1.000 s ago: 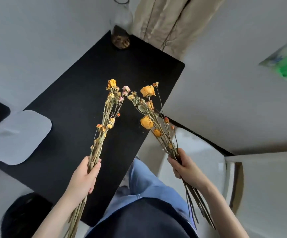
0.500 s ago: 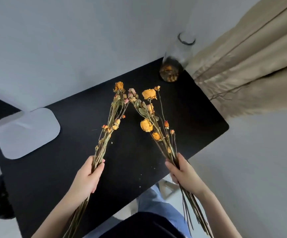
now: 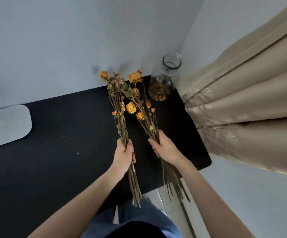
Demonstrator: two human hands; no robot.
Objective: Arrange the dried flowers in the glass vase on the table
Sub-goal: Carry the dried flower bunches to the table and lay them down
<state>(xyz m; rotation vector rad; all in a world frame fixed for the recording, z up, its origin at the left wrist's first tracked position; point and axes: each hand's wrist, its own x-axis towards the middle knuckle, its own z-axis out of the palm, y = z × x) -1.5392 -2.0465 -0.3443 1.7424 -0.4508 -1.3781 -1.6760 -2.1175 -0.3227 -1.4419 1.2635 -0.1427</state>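
Flowers come in two dried bunches, one in each hand, both held above the black table (image 3: pixel 53 152). The left bunch (image 3: pixel 117 100) is gripped around its stems by the left hand (image 3: pixel 123 154), whose fingers are curled fully closed about them; the stem ends hang down past the table's near edge. The right bunch (image 3: pixel 139 107) sits in the right hand (image 3: pixel 165 148), also wrapped closed around the stems, which trail out below the wrist. Both bunches point away from the person, the right one leaning left so that their heads nearly meet at the top. The blooms are mostly yellow-orange with some small pink buds and dry green leaves.

Just beyond the flower heads, at the table's far right corner, stands the glass vase (image 3: pixel 163 83), upright, with a narrow neck, an open mouth and a wide base holding what looks like dried petals. Neither bunch touches it.

Right of the vase hangs a beige curtain (image 3: pixel 242 100). A pale grey pad (image 3: pixel 5 126) lies on the table's left side. A grey wall (image 3: pixel 70 40) runs behind the table.
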